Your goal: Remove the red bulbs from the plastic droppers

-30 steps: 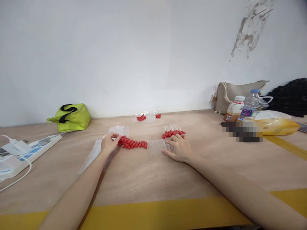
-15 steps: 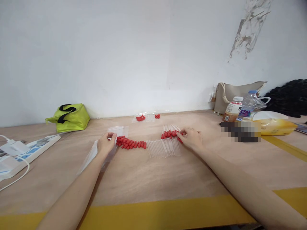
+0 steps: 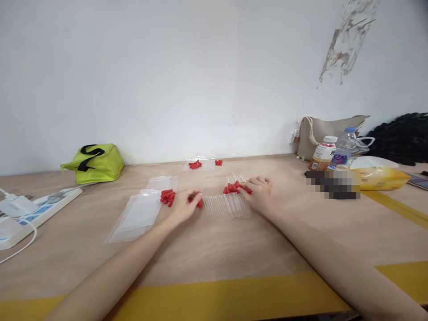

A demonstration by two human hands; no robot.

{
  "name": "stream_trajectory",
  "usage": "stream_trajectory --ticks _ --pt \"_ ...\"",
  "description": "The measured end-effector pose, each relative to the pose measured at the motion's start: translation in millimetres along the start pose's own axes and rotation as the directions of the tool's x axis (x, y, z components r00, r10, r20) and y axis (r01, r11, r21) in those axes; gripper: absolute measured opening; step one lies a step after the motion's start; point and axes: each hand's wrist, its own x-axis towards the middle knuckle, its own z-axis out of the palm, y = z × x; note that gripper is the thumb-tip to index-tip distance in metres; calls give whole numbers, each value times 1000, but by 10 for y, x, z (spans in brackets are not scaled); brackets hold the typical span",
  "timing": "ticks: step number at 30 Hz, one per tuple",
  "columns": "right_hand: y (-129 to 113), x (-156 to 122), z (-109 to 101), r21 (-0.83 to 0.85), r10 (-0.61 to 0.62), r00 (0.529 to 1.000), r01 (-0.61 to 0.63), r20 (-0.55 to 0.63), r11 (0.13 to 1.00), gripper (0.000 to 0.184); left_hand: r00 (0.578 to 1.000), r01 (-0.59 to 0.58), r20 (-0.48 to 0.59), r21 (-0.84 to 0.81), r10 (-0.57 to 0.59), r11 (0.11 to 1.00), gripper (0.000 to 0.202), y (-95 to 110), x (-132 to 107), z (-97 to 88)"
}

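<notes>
A row of clear glass tubes (image 3: 225,207) lies side by side in the middle of the wooden table (image 3: 214,249). Behind it lies a second bunch of tubes fitted with red rubber bulbs (image 3: 234,187). My right hand (image 3: 257,194) rests curled over the right end of that bunch, fingers pinching at the red bulbs. Loose red bulbs (image 3: 167,196) lie in a line to the left of the clear tubes. My left hand (image 3: 183,206) covers the right part of that line, fingers bent down over the bulbs. Clear plastic bags (image 3: 137,214) lie flat further left.
Another small bag with red bulbs (image 3: 200,164) lies near the wall. A green pouch (image 3: 93,162) and a power strip (image 3: 36,211) with cables are at the left. Drink bottles (image 3: 323,154), a beige bag (image 3: 329,129) and a yellow packet (image 3: 381,176) stand at the right.
My left hand has left the plastic bags and moved right onto the line of loose red bulbs. My right hand has shifted slightly left onto the bulbed tubes.
</notes>
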Motion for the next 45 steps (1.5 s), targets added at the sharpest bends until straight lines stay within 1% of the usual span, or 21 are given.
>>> stream_trajectory --ticks 1,2,3,5,7,8,9,10,11,13,14,15,16,17,19,21,23,28,31,38,45 --pt "-53 -21 -26 22 -43 999 44 -27 999 21 991 46 127 -80 -35 996 28 84 10 99" --pt "-113 -44 -50 41 -95 994 97 -47 994 20 973 127 214 -166 -90 978 29 172 21 192" --pt "-178 -70 -70 53 -153 986 157 -59 986 19 946 241 281 -268 -164 933 29 262 29 277" --pt "-303 -122 -92 58 -258 963 263 -81 963 16 877 443 401 -462 -265 768 29 428 30 420" --pt "-398 -162 -97 50 -339 935 346 -107 937 13 842 520 467 -568 -271 638 29 544 8 514" --pt "-428 -173 -99 49 -375 920 382 -116 923 12 842 520 475 -587 -256 621 30 572 -11 538" --pt "-445 -177 -102 51 -402 907 410 -124 911 12 855 495 462 -585 -238 643 31 578 -31 544" --pt "-450 -175 -109 56 -417 899 426 -132 903 12 879 441 426 -555 -215 705 32 564 -53 532" --pt "-444 -168 -120 60 -416 899 427 -140 902 14 911 356 372 -490 -179 796 33 531 -74 504" --pt "-412 -145 -146 60 -375 913 389 -162 919 20 969 93 246 -244 -31 965 31 432 -117 411" --pt "-392 -134 -157 53 -353 922 365 -162 930 24 979 -55 193 -84 71 995 29 376 -139 358" --pt "-373 -125 -163 46 -344 927 354 -147 934 27 972 -187 158 72 174 980 27 321 -162 307" --pt "-358 -120 -162 47 -351 929 358 -119 932 30 954 -291 139 205 267 935 25 270 -187 265" --pt "-348 -120 -154 58 -371 925 376 -83 925 30 931 -365 121 308 344 879 24 225 -211 234" --pt "-345 -134 -117 112 -417 909 415 -6 903 26 884 -450 93 440 459 777 22 154 -255 208" --pt "-361 -160 -70 172 -428 903 416 41 893 20 840 -504 89 489 535 711 21 105 -282 217" --pt "-384 -188 -35 202 -414 907 392 77 897 18 812 -539 96 498 575 679 20 73 -289 236" --pt "-411 -225 -35 207 -415 901 384 130 900 23 796 -556 111 523 595 646 17 47 -287 243" --pt "-401 -236 -48 201 -423 898 395 123 896 22 781 -571 135 547 609 612 18 56 -301 227" --pt "-386 -256 -50 198 -437 891 410 124 890 21 730 -610 193 616 656 498 16 77 -309 204" --pt "-387 -279 -52 228 -432 896 402 101 887 20 715 -616 143 590 684 521 18 80 -338 210"
